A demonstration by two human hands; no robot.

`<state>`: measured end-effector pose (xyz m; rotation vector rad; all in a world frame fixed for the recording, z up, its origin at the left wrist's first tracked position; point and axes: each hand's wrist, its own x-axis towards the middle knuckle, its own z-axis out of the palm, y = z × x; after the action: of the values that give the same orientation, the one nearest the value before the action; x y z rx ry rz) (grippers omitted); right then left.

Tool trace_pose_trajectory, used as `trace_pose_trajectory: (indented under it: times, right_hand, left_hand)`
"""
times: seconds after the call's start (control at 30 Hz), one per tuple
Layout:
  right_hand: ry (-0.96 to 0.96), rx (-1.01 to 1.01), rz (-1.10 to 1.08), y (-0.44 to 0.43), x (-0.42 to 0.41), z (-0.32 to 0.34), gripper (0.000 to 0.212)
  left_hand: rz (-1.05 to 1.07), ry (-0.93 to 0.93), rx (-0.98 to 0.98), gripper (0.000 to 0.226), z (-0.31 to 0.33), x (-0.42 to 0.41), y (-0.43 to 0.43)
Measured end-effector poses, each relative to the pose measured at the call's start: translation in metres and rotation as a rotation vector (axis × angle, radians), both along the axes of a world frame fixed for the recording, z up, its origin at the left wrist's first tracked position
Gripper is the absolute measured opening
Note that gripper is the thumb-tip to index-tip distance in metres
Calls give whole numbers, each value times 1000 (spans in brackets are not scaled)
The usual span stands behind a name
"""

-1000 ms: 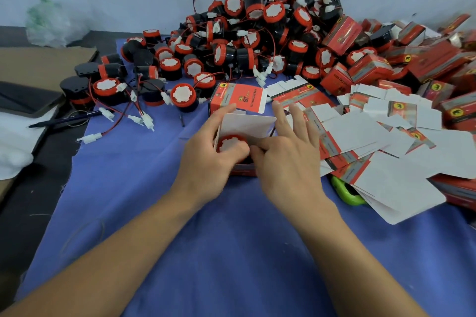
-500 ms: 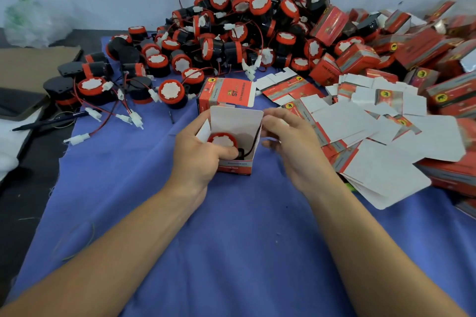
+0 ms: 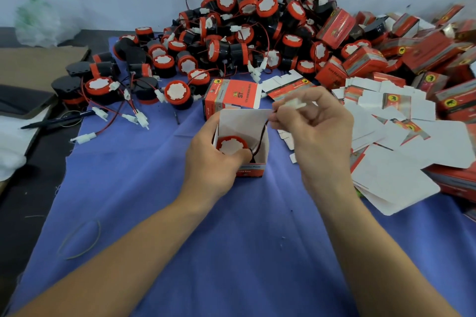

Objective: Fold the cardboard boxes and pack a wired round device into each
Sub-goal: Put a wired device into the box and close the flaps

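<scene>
Gripping open box [image 3: 251,171] with left hand [image 3: 213,159], round device [image 3: 230,145] inside; pinching white connector [image 3: 293,104] with right hand [image 3: 319,134]. Reads "ST" on closed box [image 3: 233,96] behind; other print too blurred.

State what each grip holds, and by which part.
The left grip holds the box round its left side. The right grip pinches the wire near its connector.

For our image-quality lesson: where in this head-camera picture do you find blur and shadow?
Head view: the white connector in the right hand is motion-smeared; the plastic bag at far left looks soft; light is even, shadows on the blue cloth faint.
</scene>
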<state>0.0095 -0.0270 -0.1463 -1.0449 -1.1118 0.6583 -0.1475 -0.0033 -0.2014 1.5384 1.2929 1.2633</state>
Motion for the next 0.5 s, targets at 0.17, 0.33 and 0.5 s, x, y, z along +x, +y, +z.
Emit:
trace_pose_trajectory:
  times: [0.17, 0.33, 0.5]
  right_hand:
    - [-408, 27, 113, -13, -22, -1, 20]
    - [-787, -201, -26, -18, -22, -3, 12]
    - [-1233, -299, -58, -21, -23, 4, 13]
  left_hand:
    - [-43, -21, 13, 53, 2, -1, -1]
    - [-50, -47, -15, 53, 2, -2, -2]
    - [-48, -87, -87, 62, -2, -3, 3]
